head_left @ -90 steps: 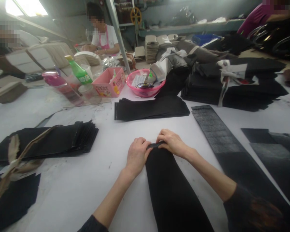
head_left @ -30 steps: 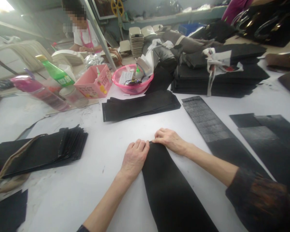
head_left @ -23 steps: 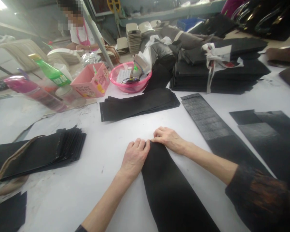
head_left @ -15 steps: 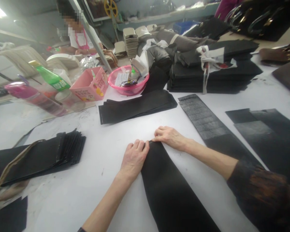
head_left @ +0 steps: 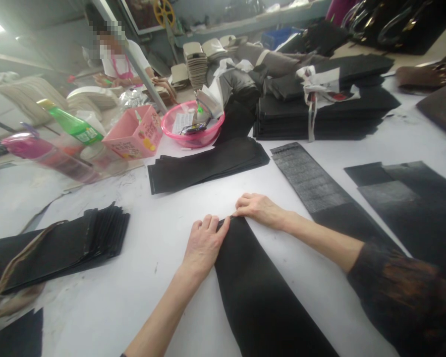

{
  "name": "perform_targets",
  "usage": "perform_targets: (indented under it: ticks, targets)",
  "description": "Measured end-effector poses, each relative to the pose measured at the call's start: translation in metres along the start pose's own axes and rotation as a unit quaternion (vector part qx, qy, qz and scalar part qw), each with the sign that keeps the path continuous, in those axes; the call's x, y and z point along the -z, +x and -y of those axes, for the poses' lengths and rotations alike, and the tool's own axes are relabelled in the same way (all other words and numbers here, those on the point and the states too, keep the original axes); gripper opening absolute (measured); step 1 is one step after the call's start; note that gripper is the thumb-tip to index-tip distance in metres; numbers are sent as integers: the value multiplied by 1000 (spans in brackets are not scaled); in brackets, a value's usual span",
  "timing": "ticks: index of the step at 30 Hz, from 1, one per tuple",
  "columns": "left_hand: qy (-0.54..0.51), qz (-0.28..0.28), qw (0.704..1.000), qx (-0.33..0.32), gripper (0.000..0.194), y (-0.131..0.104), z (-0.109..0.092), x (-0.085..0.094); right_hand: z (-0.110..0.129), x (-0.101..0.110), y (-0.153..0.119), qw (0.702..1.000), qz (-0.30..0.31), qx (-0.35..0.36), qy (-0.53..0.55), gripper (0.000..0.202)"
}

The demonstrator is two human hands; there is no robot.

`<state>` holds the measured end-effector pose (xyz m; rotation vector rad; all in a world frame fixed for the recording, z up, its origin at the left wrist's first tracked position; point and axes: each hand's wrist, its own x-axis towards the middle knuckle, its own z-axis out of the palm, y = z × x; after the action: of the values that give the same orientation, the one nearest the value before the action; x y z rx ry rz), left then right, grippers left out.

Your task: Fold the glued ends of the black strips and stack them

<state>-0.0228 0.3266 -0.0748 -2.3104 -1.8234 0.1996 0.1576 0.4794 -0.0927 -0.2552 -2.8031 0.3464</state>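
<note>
A long black strip of leather-like material runs from the bottom edge up to the middle of the white table. My left hand grips the left corner of its far end, with thumb and fingers closed on the edge. At the right corner of that same end, my right hand pinches the edge between thumb and curled fingers. The two thumbs nearly meet along a narrow edge that looks folded. What lies under the fingertips is hidden.
Black strips lie stacked behind my hands and at the left. On the right are a strip with a grey patch and flat black pieces. A pink basin, a pink box and another person are farther back.
The view has shifted slightly. My left thumb has slid a little to the right along the strip's far edge, towards my right hand; both hands keep hold of the strip.
</note>
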Motion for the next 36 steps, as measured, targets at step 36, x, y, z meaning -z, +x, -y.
perform_targets:
  ticks: [36]
  targets:
    - [-44,-49,998,19,43,-4,1,-5,35,-4,10,994,-50,-96,10,19]
